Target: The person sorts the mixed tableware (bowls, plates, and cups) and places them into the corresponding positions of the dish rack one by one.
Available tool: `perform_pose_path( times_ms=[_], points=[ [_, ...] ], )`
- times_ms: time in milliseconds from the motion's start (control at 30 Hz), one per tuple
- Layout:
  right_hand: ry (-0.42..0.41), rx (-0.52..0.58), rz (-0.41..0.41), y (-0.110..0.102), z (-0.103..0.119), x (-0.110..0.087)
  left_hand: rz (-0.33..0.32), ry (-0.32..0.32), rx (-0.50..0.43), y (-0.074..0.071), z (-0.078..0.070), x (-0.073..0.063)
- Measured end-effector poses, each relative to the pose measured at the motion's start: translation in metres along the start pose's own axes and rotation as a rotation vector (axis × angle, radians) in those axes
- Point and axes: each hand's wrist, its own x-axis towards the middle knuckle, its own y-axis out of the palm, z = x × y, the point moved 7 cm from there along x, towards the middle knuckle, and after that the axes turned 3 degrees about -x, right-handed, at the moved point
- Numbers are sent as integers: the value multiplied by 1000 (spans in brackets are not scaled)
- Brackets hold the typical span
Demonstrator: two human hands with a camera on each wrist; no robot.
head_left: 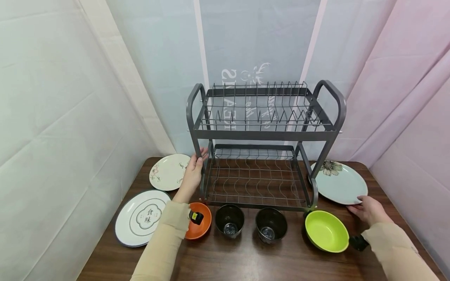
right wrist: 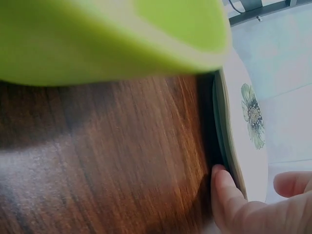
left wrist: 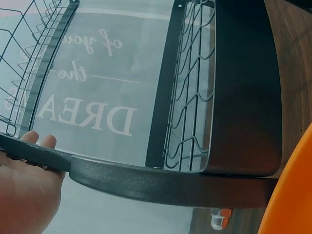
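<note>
A black two-tier dish rack (head_left: pixel 265 135) stands at the back of the wooden table. My left hand (head_left: pixel 194 168) grips its left front post, with fingertips (left wrist: pixel 48 140) showing past the metal in the left wrist view. At the table's right side lies a pale plate with a flower print (head_left: pixel 339 183). My right hand (head_left: pixel 369 210) holds that plate by its near right rim, one finger (right wrist: pixel 226 187) under the edge and the thumb (right wrist: pixel 292 183) on the upper side. Whether the thumb presses the plate is hard to tell.
Left of the rack lie a flower-patterned plate (head_left: pixel 168 171) and a white plate with characters (head_left: pixel 142 218). In front stand an orange pan (head_left: pixel 205 224), two black bowls (head_left: pixel 228 216) (head_left: pixel 270 222) and a green pan (head_left: pixel 325 230). Curtains (head_left: pixel 70 117) enclose the table.
</note>
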Motion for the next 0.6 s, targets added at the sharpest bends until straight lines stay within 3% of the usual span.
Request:
perform_pose_path(
  times_ms=[200, 467, 600],
  points=[
    [69, 63, -3, -1, 0, 8, 12, 23, -3, 5, -3, 1],
    [225, 320, -35, 1, -8, 10, 2, 50, -12, 6, 1, 2],
    [261, 366, 20, -1, -9, 10, 14, 4, 2, 7, -1, 2]
  ],
)
